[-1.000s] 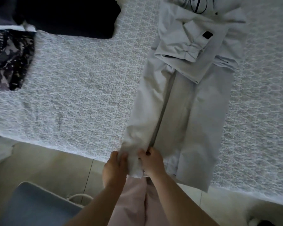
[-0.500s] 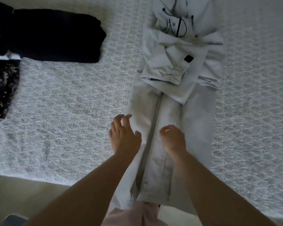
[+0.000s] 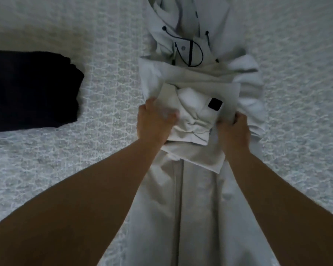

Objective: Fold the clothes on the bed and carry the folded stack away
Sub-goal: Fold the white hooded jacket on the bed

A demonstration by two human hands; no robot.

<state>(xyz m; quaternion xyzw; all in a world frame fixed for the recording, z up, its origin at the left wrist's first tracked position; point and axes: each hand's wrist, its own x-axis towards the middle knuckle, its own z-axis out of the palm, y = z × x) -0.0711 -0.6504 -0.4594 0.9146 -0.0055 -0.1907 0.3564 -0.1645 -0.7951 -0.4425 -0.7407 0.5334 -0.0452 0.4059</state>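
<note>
Currently the pale hooded jacket (image 3: 181, 189) lies lengthwise on the bed (image 3: 46, 169), right of a folded dark garment (image 3: 31, 91), and both hands hold its folded sleeve bundle at mid-length: the left hand (image 3: 154, 121) with fingers curled into the left edge, the right hand (image 3: 233, 129) with fingers curled over the right edge. Risk, as judged: the slick layered fabric may slip out unevenly, so the tucked sleeves spill sideways and the fold opens. Uneven pull between hands would skew the long near panel.
</note>
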